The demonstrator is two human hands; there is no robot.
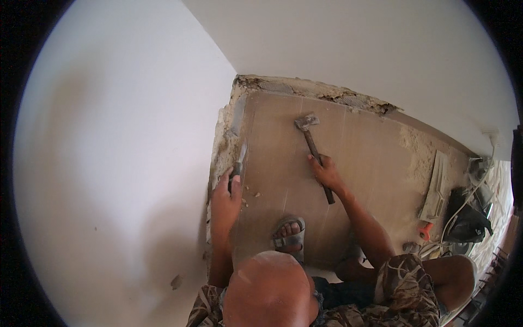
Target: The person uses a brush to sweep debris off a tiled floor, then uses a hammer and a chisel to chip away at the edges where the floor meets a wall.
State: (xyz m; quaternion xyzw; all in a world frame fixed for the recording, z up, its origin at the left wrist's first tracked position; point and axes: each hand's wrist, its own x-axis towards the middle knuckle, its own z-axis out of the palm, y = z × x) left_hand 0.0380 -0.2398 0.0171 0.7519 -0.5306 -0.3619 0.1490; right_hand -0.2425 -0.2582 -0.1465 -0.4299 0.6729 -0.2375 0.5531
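My left hand (pixel 227 193) is closed around the dark handle of a chisel (pixel 238 166), beside the left wall's broken lower edge. Its narrow, pale metal blade points away from me, along the joint where the floor meets the wall. My right hand (pixel 328 173) grips a hammer (pixel 311 140) midway along its dark handle. The dusty, blocky hammer head is at the far end, over the tiled floor (pixel 283 147) and apart from the chisel. Whether the head touches the floor, I cannot tell.
Rough broken plaster (pixel 327 95) runs along the base of the far wall (pixel 348 49). Small crumbs (pixel 257 194) lie near my left hand. To the right are a handsaw (pixel 434 188) with an orange handle, a black bag (pixel 467 220) and a pale cable (pixel 460 210). My sandalled foot (pixel 290 234) stands between my arms.
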